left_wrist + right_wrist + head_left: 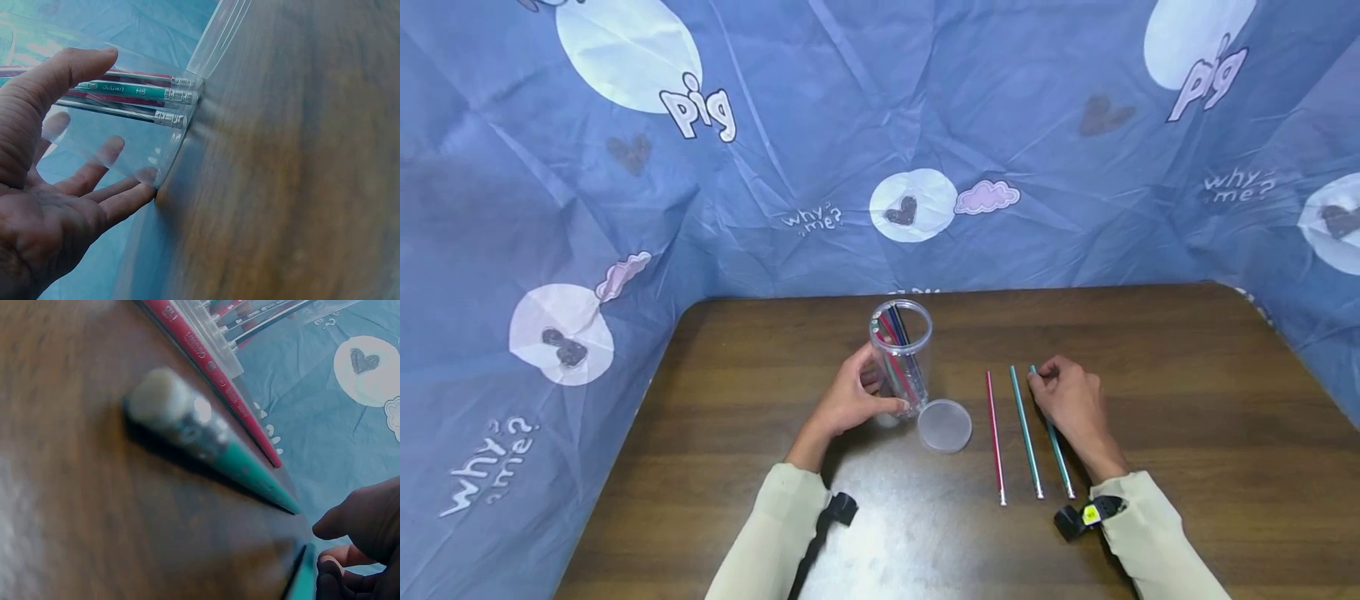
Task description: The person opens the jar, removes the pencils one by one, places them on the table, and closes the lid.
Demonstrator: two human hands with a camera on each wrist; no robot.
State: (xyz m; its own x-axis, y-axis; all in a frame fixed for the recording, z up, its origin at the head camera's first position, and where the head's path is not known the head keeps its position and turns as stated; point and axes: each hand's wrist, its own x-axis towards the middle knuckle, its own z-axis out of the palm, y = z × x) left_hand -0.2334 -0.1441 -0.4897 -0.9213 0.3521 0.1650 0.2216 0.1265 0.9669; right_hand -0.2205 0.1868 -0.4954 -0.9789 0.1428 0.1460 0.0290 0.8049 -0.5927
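My left hand (pixel 848 400) holds a clear plastic jar (pixel 917 345) from its left side, with the thumb across the front. Several red, dark and green pencils (pixel 128 91) lean inside it, eraser ends down. On the table to the right lie a red pencil (pixel 995 437) and a teal pencil (pixel 1026 433), roughly side by side. My right hand (pixel 1075 408) has thumb and curled fingers at the far end of another teal pencil (pixel 1060 458), the rightmost one. It lies along the table, its eraser end toward me.
A round translucent lid (pixel 945 427) lies flat just right of the jar's base. The brown wooden table (pixel 737 500) ends at the back against a blue printed cloth (pixel 820 150), which also hangs at both sides. Dark camera straps (pixel 1090 512) sit on both wrists.
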